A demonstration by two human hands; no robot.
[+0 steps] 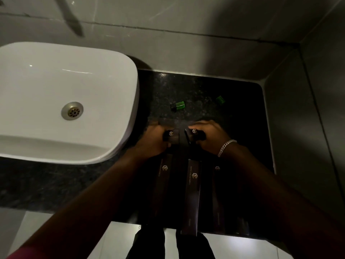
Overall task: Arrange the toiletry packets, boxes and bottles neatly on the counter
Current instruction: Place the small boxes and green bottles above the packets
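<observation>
Nearest me, three long dark boxes lie side by side at the front edge of the black counter (pixel 242 113): the left box (pixel 162 182), the middle box (pixel 192 195) whose near end juts past the edge, and the right box (pixel 217 184), half hidden under my right forearm; each shows a small hexagon logo; my forearms cross over them on the way in, so much of their length is in shadow; beyond them my left hand (pixel 155 141) is closed around a small dark packet (pixel 170 136), fingers curled over its far side and thumb on the near side; my right hand (pixel 209 135), with a silver bracelet (pixel 225 146) at the wrist, grips a second small packet (pixel 195 134) the same way; the two packets sit close together, almost touching, both hands palm down and low over the counter; farther back two green bottles lie on their sides, one (pixel 178 106) toward the middle, the other (pixel 220 99) to the right, well apart; the white basin (pixel 115 71) stands to the left; the grey tiled wall (pixel 186 19) rises behind.
</observation>
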